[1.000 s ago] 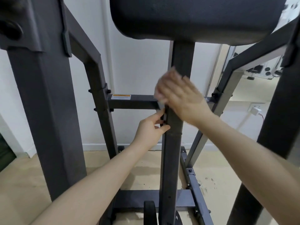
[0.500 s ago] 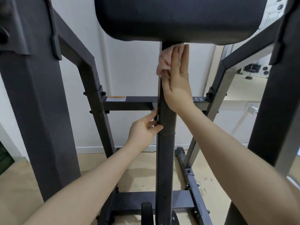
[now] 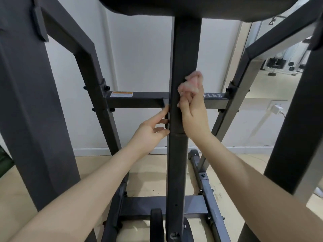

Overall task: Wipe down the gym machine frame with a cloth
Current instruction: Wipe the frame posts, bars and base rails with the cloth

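Observation:
A dark grey gym machine frame fills the view. Its central upright post (image 3: 181, 55) rises to a black pad (image 3: 192, 6) at the top. My right hand (image 3: 193, 112) grips a bunched pale pink cloth (image 3: 191, 83) and holds it against the right side of the post, at the level of the horizontal crossbar (image 3: 139, 100). My left hand (image 3: 150, 131) rests on the left edge of the post just below the crossbar, fingers loosely bent and touching the metal.
Thick frame uprights stand at the left (image 3: 29, 110) and right (image 3: 295, 119). Angled braces (image 3: 97, 95) join the crossbar on both sides. A lower base bar (image 3: 146, 206) lies on the beige floor. A white wall is behind; a charger plug (image 3: 277, 109) sits at the right.
My right hand has come down the central post with the cloth, from just under the pad to crossbar level. My left hand stays on the post's left edge.

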`<move>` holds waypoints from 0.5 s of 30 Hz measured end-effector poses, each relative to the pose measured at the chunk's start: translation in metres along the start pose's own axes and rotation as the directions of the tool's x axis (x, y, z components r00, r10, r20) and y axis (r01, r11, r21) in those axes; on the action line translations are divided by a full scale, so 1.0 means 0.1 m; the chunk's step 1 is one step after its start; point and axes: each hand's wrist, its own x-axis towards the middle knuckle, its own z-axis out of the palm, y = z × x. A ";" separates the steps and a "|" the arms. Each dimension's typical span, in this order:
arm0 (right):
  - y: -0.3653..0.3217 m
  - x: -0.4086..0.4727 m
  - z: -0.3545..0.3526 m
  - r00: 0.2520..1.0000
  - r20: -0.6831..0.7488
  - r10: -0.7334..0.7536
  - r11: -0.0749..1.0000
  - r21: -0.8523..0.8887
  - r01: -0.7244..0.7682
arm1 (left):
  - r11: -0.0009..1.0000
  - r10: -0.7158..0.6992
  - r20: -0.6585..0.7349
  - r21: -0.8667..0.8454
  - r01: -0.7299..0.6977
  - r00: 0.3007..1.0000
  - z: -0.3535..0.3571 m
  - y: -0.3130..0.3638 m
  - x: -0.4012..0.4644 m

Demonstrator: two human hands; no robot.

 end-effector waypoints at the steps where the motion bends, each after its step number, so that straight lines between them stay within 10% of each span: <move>1: 0.04 -0.16 0.02 0.999 0.019 0.032 0.999 0.021 -0.032 | 1.000 0.003 0.007 -0.002 -0.003 1.000 0.00 0.00 -0.01; 6: 0.15 -0.36 0.09 0.998 -0.061 0.032 0.948 -0.314 -0.050 | 1.000 0.027 0.002 -0.007 -0.027 1.000 0.03 0.00 -0.03; 11: 0.31 -0.08 -0.08 0.865 0.289 -0.410 0.582 -0.648 0.492 | 0.992 0.072 -0.016 -0.098 -0.073 0.997 0.04 -0.06 -0.01; 15: 0.38 -0.39 -0.18 0.711 0.614 -0.343 0.318 -0.636 0.703 | 0.940 0.034 -0.020 -0.339 -0.039 0.999 0.00 -0.13 -0.09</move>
